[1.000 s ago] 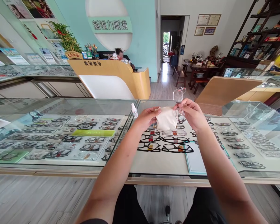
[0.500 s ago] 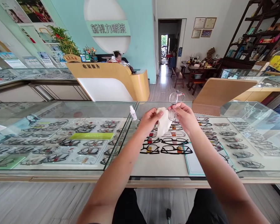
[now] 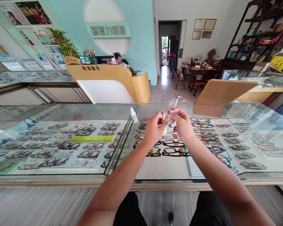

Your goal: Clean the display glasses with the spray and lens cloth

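Observation:
Above the glass counter my right hand (image 3: 182, 121) is closed on a pair of eyeglasses (image 3: 174, 102), whose thin frame stands on end with one lens up and a temple pointing right. My left hand (image 3: 156, 125) pinches a pale cleaning cloth (image 3: 167, 131) against the lower lens. Part of the cloth and the lower lens are hidden behind my fingers. To the left of my hands a small white spray bottle (image 3: 133, 115) stands on the counter top.
Rows of eyeglasses (image 3: 175, 152) lie inside the glass display case (image 3: 160, 171) under my hands. A wooden stand (image 3: 223, 95) rises at the right on the counter. Across the room a person (image 3: 118, 58) sits behind a wooden reception desk (image 3: 138, 86).
My left hand has brought the cloth over to the lower lens, and its fingers have curled round it. The eyeglasses have turned and dropped slightly in my right hand.

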Demonstrator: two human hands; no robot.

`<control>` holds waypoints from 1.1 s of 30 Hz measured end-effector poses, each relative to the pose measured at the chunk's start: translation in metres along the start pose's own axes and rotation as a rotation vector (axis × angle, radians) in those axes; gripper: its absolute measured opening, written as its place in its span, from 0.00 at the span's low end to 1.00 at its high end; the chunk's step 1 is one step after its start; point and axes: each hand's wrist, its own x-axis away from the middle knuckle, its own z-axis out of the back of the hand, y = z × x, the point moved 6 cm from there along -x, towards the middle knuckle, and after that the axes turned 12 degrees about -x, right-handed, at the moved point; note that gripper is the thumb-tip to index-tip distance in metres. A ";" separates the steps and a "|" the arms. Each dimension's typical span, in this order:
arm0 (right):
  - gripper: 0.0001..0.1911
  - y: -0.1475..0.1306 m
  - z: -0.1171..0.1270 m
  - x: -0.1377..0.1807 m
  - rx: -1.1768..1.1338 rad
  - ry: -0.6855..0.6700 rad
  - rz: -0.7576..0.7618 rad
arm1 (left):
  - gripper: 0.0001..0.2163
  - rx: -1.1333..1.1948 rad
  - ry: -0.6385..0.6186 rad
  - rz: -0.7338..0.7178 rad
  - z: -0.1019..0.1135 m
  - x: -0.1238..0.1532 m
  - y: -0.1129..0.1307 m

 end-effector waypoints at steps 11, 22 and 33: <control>0.20 0.002 -0.007 0.003 -0.027 -0.048 -0.003 | 0.11 -0.057 0.037 -0.126 0.008 0.000 0.010; 0.19 0.003 -0.016 0.003 -0.164 -0.153 -0.154 | 0.28 0.544 -0.172 0.286 -0.012 -0.007 -0.018; 0.18 0.007 -0.013 0.002 -0.259 -0.167 -0.302 | 0.22 0.527 -0.442 0.305 -0.015 0.000 -0.010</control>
